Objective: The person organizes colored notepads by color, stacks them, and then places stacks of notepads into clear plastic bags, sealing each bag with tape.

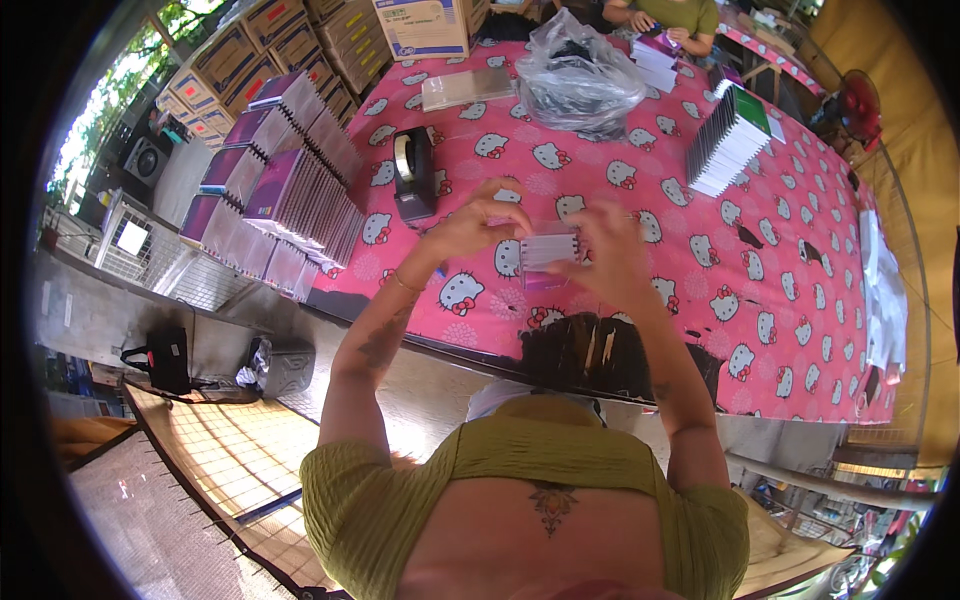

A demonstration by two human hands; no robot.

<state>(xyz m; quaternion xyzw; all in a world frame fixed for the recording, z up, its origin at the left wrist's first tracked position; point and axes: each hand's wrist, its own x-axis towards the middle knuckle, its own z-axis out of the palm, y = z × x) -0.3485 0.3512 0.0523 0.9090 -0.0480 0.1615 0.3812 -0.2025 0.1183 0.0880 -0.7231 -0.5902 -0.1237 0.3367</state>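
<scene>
A small pack of ring-bound notebooks (549,252), with white page edges, dark rings and what looks like clear plastic about it, lies between my hands near the table's front edge. My left hand (482,222) is closed, thumb and index finger pinched together at the pack's upper left corner. On the other side my right hand (612,258) grips the pack's right edge, its thumb over the front; motion smears its upper fingers. Left of my left hand stands a black tape dispenser (414,172) with a roll of tape.
Tall stacks of purple ring-bound notebooks (290,205) stand at the left. A clear plastic bag (580,80) and a flat clear packet (467,89) lie farther back. Another notebook stack (728,143) stands right. A person (680,18) works across the pink tablecloth (690,300); its front edge is torn.
</scene>
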